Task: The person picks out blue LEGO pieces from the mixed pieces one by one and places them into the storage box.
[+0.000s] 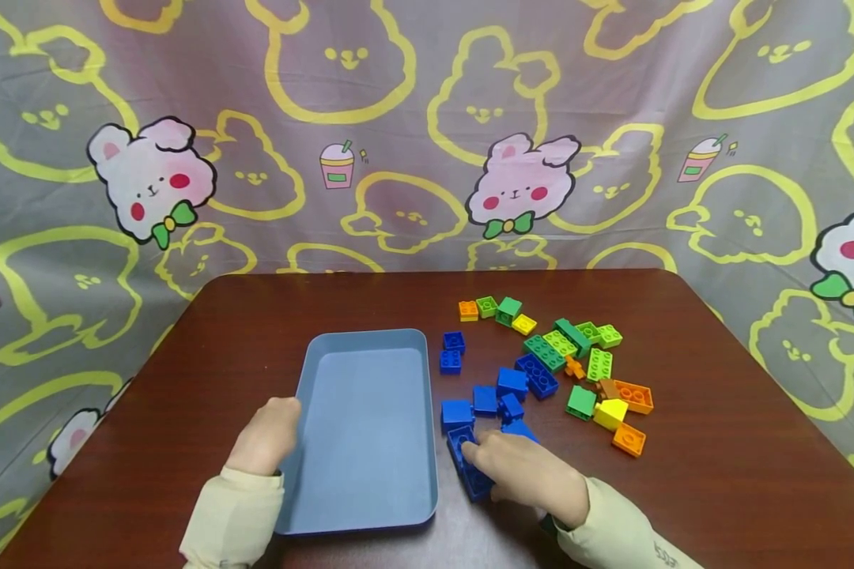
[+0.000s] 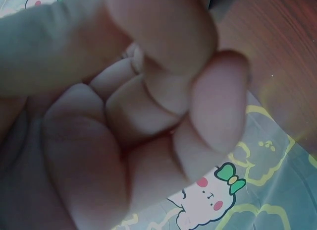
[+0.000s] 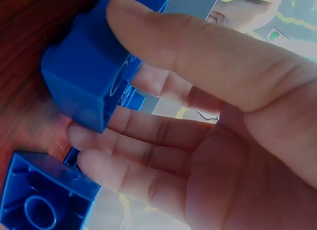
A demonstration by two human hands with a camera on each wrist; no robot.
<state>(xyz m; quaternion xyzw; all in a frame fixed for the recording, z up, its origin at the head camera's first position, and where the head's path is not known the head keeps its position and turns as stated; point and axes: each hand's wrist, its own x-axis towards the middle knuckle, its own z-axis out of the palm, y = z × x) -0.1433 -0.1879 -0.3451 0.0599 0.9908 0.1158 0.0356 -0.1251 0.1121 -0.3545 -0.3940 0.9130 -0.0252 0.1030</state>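
At a reddish-brown desk (image 1: 726,450), a person's right hand (image 1: 530,472) pinches a long blue building brick (image 1: 467,471), apparently hollow side up, just outside the right wall of a grey-blue tray (image 1: 366,427). The right grip is narrowed to the brick's width; the left hand (image 1: 266,435), beside the tray's left rim, is curled around nothing. Crowding looks the likeliest hazard: with a square blue brick (image 1: 457,415) at its far end, a sideways sweep could scatter neighbours, and a hold too near one edge could let the long brick twist loose. How firm that hold is cannot be told, the contact being partly hidden. The right wrist view reveals the thumb against the brick and, near the fingertips, an upturned blue brick (image 3: 39,207) whose hollow the head view does not show. Only the head view takes in the yellow brick (image 1: 611,412) and green brick (image 1: 581,402) farther right.
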